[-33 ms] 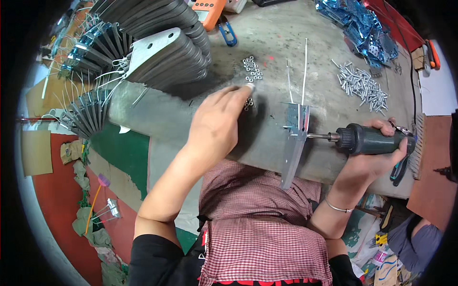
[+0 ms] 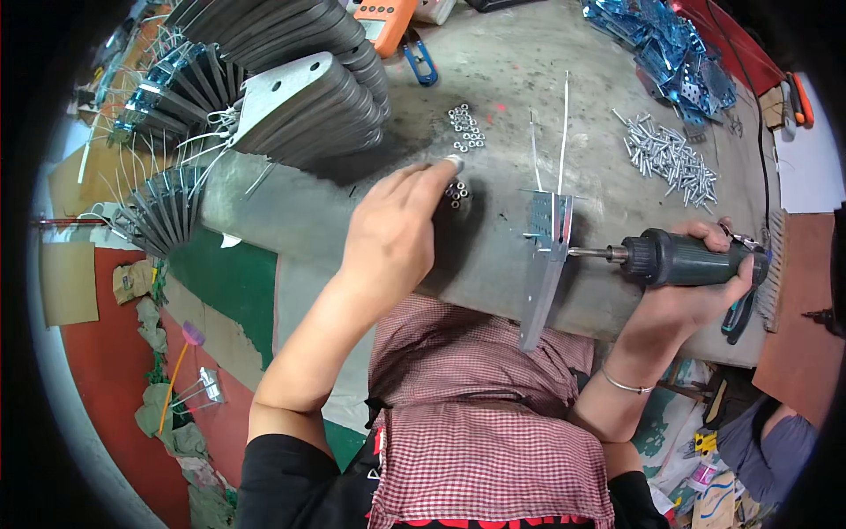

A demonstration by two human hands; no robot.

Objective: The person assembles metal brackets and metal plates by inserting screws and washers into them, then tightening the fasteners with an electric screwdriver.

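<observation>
Grey bracket [image 2: 534, 304] between nuts [image 2: 470, 137] and driver [image 2: 683, 258], screws [image 2: 671, 159], blue plates [image 2: 683, 62]

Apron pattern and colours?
Fine red-and-white check on the apron; shows best in the head view.

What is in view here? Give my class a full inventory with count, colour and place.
Table: 1, grey, centre
Power driver: 1, dark green, right of centre
Bracket assembly: 1, grey, at the driver's tip
Nuts: many, silver, centre
Screws: many, silver, table's right
Perforated plates: many, blue, upper right
Flat plates: many, grey, stacked and fanned, upper left
Boxy device: 1, orange, top edge
Slim tool: 1, blue, beside the device
Floor clutter: uncounted, mixed colours, both sides
Checked apron: 1, red and white, lower centre
Left hand: 1, bare, at the nuts
Right hand: 1, bare, gripping the driver
</observation>
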